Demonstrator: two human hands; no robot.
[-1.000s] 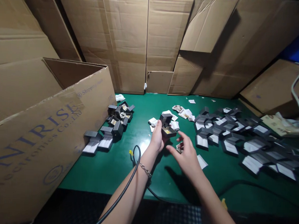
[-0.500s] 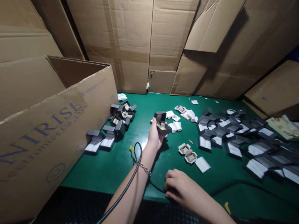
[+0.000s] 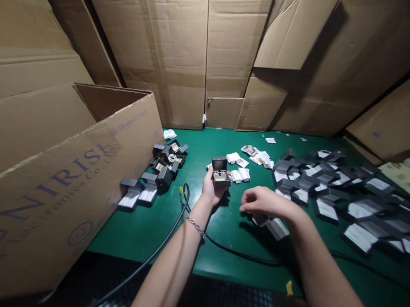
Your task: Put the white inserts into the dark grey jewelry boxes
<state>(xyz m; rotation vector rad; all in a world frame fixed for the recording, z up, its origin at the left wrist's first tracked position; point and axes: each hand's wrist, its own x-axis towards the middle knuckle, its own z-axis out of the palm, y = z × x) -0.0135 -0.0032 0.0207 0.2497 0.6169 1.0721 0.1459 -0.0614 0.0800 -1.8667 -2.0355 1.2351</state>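
Right of the carton [image 3: 97, 175] my left hand [image 3: 210, 191] grips an open black box [image 3: 221, 173], not yet set down; farther right my right hand [image 3: 266, 201] is curled (holding what, I cannot tell), while other open boxes [image 3: 164, 175] already lie beside the carton.

Moved the right hand [image 3: 264, 203] farther out from the near edge of the green table [image 3: 118, 236], now over the white paper trays [image 3: 278, 229] on the right and hiding part of them. Slipped the black cable [image 3: 241, 255] off the left forearm [image 3: 177, 257] to the left, now showing more on the right too. Turned the open black box [image 3: 220, 177] in the left hand [image 3: 211, 191] straighter toward the near side.
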